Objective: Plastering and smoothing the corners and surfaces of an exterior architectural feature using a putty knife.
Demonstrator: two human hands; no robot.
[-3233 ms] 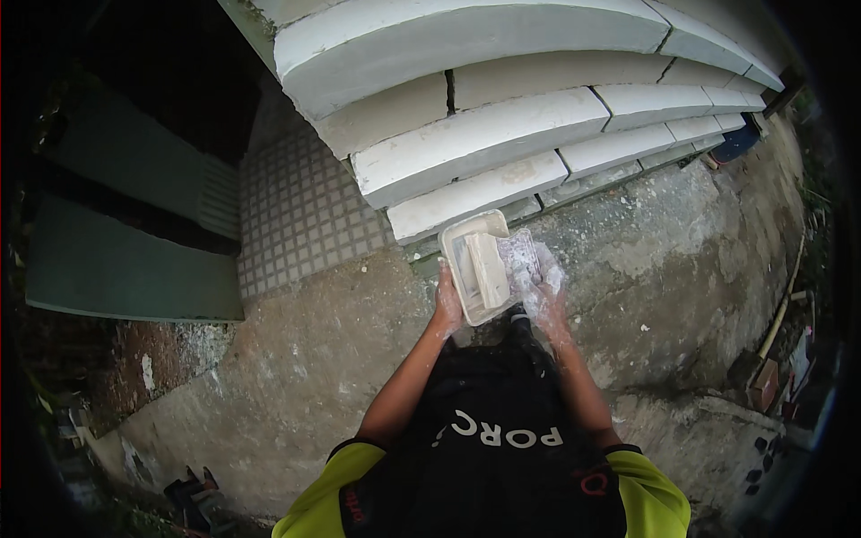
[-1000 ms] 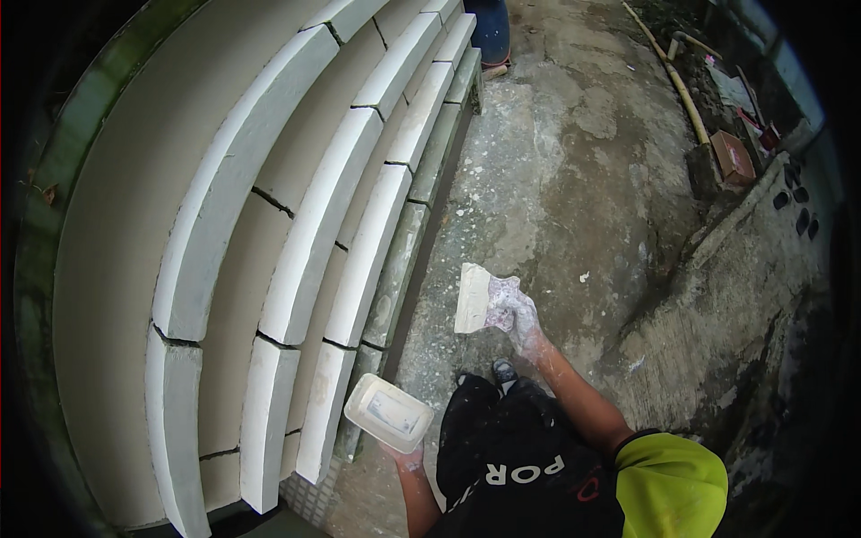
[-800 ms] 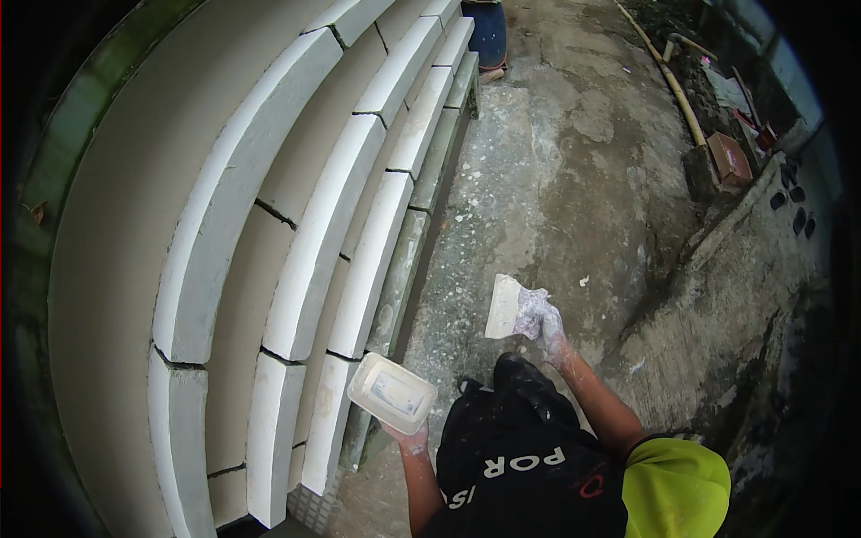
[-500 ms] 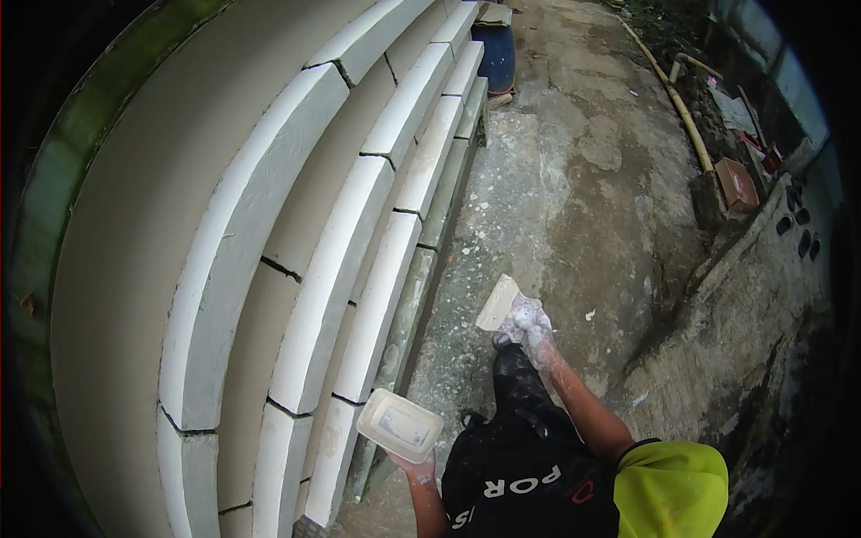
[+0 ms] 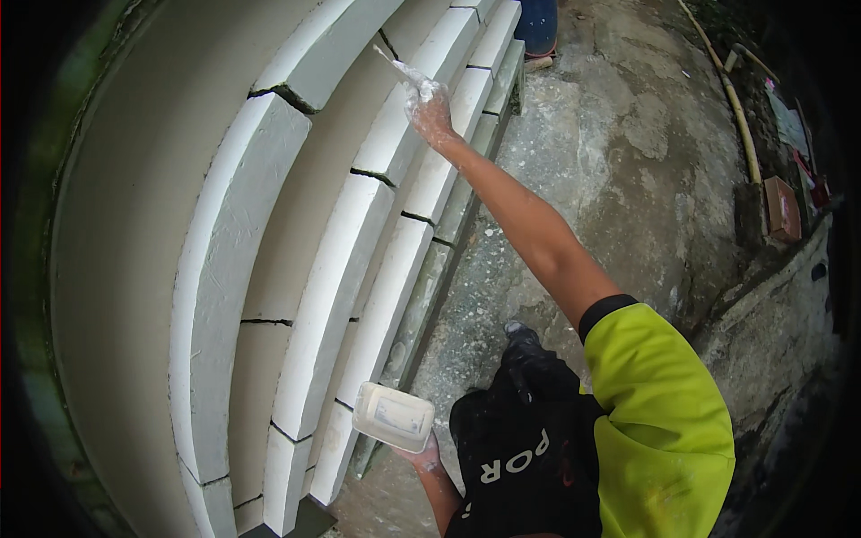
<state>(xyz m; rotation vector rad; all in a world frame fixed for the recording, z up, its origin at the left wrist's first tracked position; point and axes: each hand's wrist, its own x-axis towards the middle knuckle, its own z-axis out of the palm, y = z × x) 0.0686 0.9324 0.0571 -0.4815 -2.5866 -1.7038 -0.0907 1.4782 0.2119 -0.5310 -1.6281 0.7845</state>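
Note:
My right hand (image 5: 429, 106), coated in white paste, is stretched far forward and left. Its fingers are closed round a flat putty scraper (image 5: 384, 54), seen nearly edge-on. The scraper's tip is close to a dark joint in the beige panel between two white ledges; I cannot tell whether it touches. Low and near, my left hand (image 5: 420, 455) holds a shallow cream plastic tub (image 5: 387, 438) from beneath, with most of its fingers hidden. Whitish residue lies in the tub. Beside it run the long white ledges (image 5: 336, 269), with dark gaps between their sections.
A concrete floor (image 5: 610, 170) with white spatters stretches along the right of the ledges. A blue barrel (image 5: 538, 27) stands at the far end. Along the right lie a bamboo pole (image 5: 740, 117) and a brown box (image 5: 782, 211), beside a rough low wall.
My right hand has swung forward and left with the scraper, from above the floor to the panel. The tub in my left hand has hardly moved. The view has shifted slightly.

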